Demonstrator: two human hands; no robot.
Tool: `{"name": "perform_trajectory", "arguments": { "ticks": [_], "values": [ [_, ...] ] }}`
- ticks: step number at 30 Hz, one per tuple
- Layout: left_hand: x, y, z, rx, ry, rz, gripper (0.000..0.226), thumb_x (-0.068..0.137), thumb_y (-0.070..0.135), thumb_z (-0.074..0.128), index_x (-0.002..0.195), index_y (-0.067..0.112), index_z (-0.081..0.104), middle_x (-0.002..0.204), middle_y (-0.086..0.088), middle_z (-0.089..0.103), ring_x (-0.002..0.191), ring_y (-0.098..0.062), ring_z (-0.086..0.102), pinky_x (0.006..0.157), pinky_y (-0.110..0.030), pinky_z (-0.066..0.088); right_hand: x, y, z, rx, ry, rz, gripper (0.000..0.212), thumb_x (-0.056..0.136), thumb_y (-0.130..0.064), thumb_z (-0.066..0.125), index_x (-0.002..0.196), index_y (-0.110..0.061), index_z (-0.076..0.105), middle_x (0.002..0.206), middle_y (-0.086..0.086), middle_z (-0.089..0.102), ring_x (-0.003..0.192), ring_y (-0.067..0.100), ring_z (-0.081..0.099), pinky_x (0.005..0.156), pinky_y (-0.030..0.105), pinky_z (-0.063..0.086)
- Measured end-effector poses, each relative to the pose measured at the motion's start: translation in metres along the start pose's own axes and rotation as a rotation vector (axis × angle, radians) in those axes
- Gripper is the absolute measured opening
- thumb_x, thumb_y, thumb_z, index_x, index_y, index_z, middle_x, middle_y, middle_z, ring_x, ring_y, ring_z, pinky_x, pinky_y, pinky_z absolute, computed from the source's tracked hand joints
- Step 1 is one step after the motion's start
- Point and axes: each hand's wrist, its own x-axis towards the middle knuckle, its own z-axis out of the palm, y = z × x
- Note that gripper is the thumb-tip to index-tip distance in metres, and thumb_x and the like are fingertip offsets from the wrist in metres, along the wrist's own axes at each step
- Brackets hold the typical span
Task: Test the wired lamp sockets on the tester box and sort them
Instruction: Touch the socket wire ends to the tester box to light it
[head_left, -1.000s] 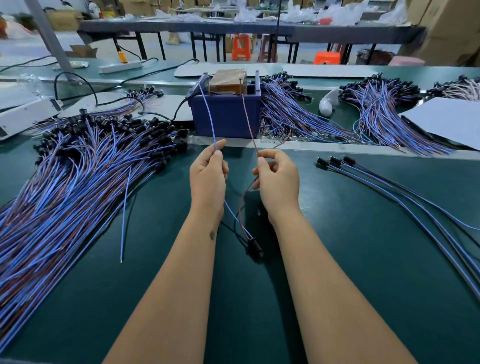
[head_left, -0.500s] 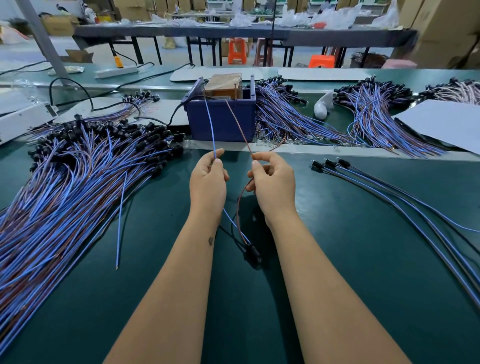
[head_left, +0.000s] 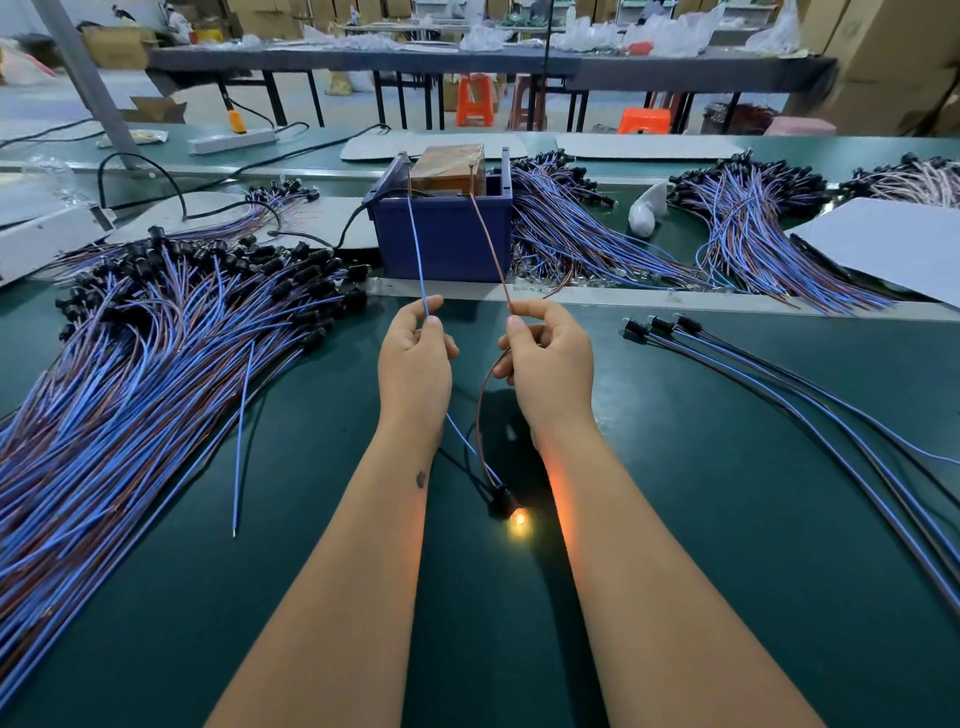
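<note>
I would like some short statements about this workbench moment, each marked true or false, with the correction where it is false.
1. The left hand pinches the blue wire. True.
2. The right hand pinches a white wire. False: it pinches the brown wire.
3. The bulb at the lamp socket between the forearms glows orange. True.
4. Both wires lead up to a red box. False: they lead up to the blue tester box.
5. The large pile of wired sockets lies on the person's right. False: it lies on the left; on the right lie three wired sockets.
</note>
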Motion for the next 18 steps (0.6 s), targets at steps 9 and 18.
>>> {"name": "perform_trajectory", "arguments": {
  "ticks": [9,18],
  "values": [
    [0.0008,-0.0005,-0.0003,-0.015,-0.012,-0.003,0.027,0.103,0.016,0.039,0.114,0.028,0.059,0.063,0.007,0.052,0.058,-0.007,0.042,0.058,-0.023,0.036,0.0,0.0,-0.0007,0.012,0.016,0.017,0.014,0.099,-0.014,0.052,0.105,-0.02,0.062,0.077,0.004,0.063,0.05,0.007,0.058,0.052,0.018,0.045],
    [-0.0002,-0.0015,-0.0006,0.016,-0.022,0.012,0.024,0.101,0.02,0.045,0.104,0.031,0.065,0.062,0.013,0.057,0.049,-0.001,0.041,0.052,-0.016,0.039,-0.0019,-0.0034,-0.0003,0.071,-0.001,0.003,0.014,0.097,-0.011,0.053,0.102,-0.018,0.064,0.074,0.004,0.062,0.049,0.009,0.057,0.054,0.021,0.046]
  ]
}}
